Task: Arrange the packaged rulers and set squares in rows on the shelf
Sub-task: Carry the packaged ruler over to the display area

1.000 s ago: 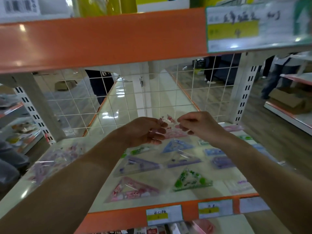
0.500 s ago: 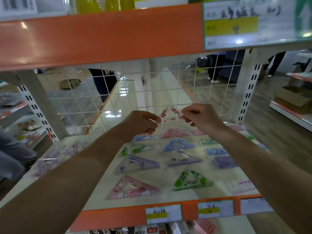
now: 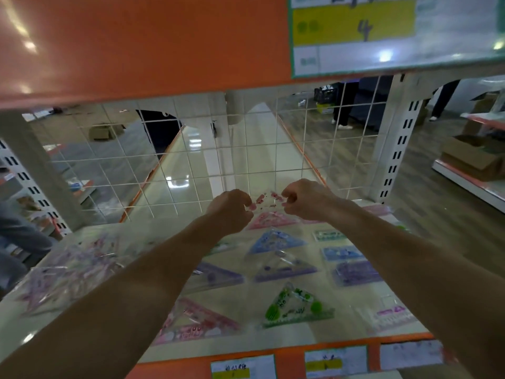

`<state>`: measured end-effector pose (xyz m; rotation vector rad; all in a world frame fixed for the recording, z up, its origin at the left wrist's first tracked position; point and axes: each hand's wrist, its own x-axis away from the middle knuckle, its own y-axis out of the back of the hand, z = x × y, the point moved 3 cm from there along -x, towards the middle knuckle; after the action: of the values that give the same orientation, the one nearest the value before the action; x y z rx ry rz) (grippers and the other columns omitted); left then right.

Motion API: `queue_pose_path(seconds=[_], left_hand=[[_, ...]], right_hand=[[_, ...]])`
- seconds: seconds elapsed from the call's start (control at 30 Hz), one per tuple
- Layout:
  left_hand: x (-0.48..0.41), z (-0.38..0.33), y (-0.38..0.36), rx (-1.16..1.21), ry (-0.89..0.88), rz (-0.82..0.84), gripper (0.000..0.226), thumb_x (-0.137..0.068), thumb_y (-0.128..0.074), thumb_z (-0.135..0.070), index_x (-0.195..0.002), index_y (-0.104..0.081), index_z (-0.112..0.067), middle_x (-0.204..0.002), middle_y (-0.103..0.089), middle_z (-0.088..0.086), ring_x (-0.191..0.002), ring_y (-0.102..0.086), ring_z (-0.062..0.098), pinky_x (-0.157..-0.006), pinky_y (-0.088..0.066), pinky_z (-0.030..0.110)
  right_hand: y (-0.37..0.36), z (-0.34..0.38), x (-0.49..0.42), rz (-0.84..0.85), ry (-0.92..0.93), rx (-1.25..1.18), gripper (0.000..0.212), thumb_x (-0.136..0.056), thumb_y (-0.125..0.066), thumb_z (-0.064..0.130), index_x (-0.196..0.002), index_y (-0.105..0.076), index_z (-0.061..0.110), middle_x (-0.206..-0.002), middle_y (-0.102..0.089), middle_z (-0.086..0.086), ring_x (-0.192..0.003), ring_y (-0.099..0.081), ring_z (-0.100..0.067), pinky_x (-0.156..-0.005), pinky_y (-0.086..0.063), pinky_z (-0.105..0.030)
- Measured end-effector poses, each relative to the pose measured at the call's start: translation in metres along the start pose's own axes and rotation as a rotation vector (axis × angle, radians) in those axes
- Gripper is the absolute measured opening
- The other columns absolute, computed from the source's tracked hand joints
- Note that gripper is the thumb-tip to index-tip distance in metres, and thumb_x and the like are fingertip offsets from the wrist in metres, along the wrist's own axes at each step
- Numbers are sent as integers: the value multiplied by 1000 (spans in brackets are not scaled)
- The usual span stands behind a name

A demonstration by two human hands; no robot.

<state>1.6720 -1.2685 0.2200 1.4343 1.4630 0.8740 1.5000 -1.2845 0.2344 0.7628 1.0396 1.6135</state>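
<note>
My left hand (image 3: 232, 209) and my right hand (image 3: 306, 199) both pinch a clear packaged set square with pink print (image 3: 266, 201), held in the air at the back of the shelf (image 3: 246, 340). Below it, set squares lie in rows: a pink one (image 3: 273, 220), a blue one (image 3: 276, 242), a purple one (image 3: 284, 269), a green one (image 3: 295, 307), and in front on the left a pink one (image 3: 196, 324) and a purple one (image 3: 216, 277). Packaged rulers (image 3: 344, 253) lie in a column to the right.
A loose heap of packaged items (image 3: 68, 272) lies on the shelf's left side. A white wire grid (image 3: 300, 149) closes the back. The orange upper shelf edge (image 3: 150, 42) hangs overhead. White uprights (image 3: 393, 149) flank the bay. Price labels (image 3: 243, 367) line the front edge.
Both hands have carried the pink-printed set square farther back toward the wire grid, still held between them. The camera has moved closer under the upper shelf.
</note>
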Motion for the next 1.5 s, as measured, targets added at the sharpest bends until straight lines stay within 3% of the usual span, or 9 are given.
queue_pose_path(seconds=[0.17, 0.3, 0.47, 0.63, 0.9, 1.1, 1.27, 1.5], left_hand=[[-15, 2, -21, -100, 24, 39, 25, -87, -62, -27, -112, -68, -24, -119, -64, -1, -106, -60, 20, -89, -47, 30], [-24, 3, -31, -155, 88, 95, 27, -87, -61, -26, -113, -67, -21, -117, -65, 0, -104, -61, 21, -84, -45, 28], [-31, 2, -38, -236, 102, 148, 30, -87, -64, -29, -114, -65, -17, -116, -64, 3, -107, -59, 23, -93, -46, 35], [-35, 0, -41, -297, 110, 162, 33, -88, -63, -32, -118, -60, -19, -120, -61, 2, -113, -54, 23, -100, -36, 40], [-35, -2, -47, -292, 136, 216, 32, -87, -64, -39, -110, -58, -17, -107, -64, 3, -102, -57, 23, -102, -35, 45], [-29, 4, -26, -280, 82, 136, 37, -88, -60, -23, -124, -56, -17, -129, -57, 2, -119, -52, 22, -101, -35, 40], [-15, 15, 9, -245, 100, 61, 27, -88, -59, -22, -114, -62, -18, -122, -61, 2, -110, -58, 23, -96, -41, 37], [22, 58, 55, -236, 164, 7, 27, -88, -58, -24, -115, -61, -20, -115, -62, 2, -109, -57, 22, -94, -45, 35]], right_hand=[[-16, -10, -18, 48, -17, 94, 39, -91, -59, 21, -128, -56, 12, -121, -59, -8, -101, -56, -21, -77, -40, -25], [-27, -17, -31, 79, -35, 127, 38, -91, -58, 25, -127, -55, 15, -123, -58, -6, -108, -55, -21, -84, -43, -27], [-34, -19, -38, 119, -72, 163, 35, -89, -58, 23, -123, -60, 16, -119, -61, -4, -106, -58, -21, -92, -50, -32], [-38, -20, -39, 147, -113, 175, 29, -89, -58, 17, -117, -63, 12, -111, -67, -7, -99, -63, -22, -90, -53, -35], [-44, -18, -36, 156, -143, 209, 27, -89, -60, 19, -116, -63, 15, -107, -65, -4, -94, -62, -20, -83, -54, -31], [-25, 1, -30, 121, -11, 242, 40, -89, -60, 23, -128, -55, 16, -125, -58, -3, -112, -56, -21, -95, -47, -31], [-18, 38, -25, 50, 90, 265, 37, -90, -60, 21, -127, -58, 19, -126, -59, -2, -116, -55, -20, -94, -43, -31], [-30, 102, -20, 74, 202, 274, 37, -91, -56, 27, -127, -58, 19, -128, -59, -1, -116, -56, -21, -93, -44, -31]])
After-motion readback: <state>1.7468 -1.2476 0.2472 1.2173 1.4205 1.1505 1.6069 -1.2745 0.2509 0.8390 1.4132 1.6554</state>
